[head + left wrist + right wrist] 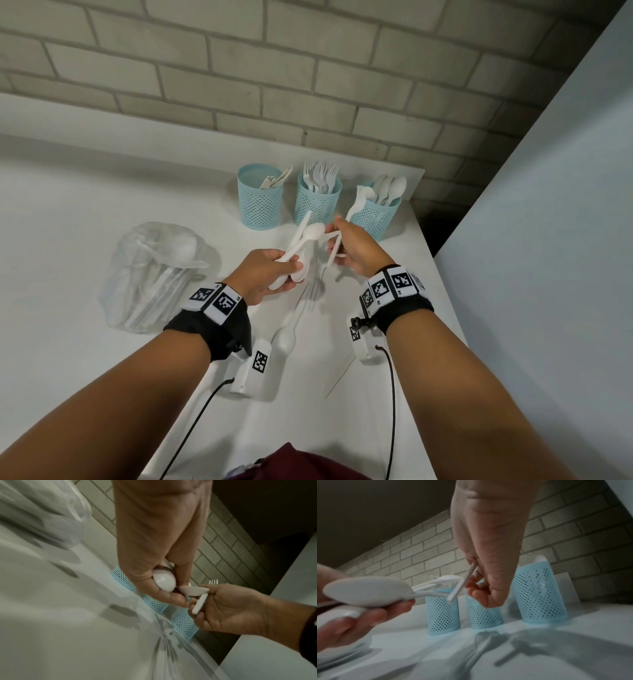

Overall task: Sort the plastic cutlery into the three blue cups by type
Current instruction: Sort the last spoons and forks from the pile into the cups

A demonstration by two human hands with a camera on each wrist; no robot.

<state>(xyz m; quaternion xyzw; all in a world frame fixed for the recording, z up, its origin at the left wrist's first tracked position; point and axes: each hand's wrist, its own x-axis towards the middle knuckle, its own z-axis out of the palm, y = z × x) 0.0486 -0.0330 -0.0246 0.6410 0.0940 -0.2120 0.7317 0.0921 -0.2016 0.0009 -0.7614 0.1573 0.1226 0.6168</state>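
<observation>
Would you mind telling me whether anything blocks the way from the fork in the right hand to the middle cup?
Nothing visible: the right hand holds the fork just beside the middle cup, its top open.

A flat white table (85, 212) stands against a wall of pale grey-beige bricks (239, 68), which rises behind its far edge. To the right a smooth, pale blue-grey panel (548, 205) runs diagonally along the table's right edge, with a dark gap (442, 222) showing between it and the brick wall. At the bottom edge of the head view lies a fold of dark maroon fabric (294, 462).
</observation>
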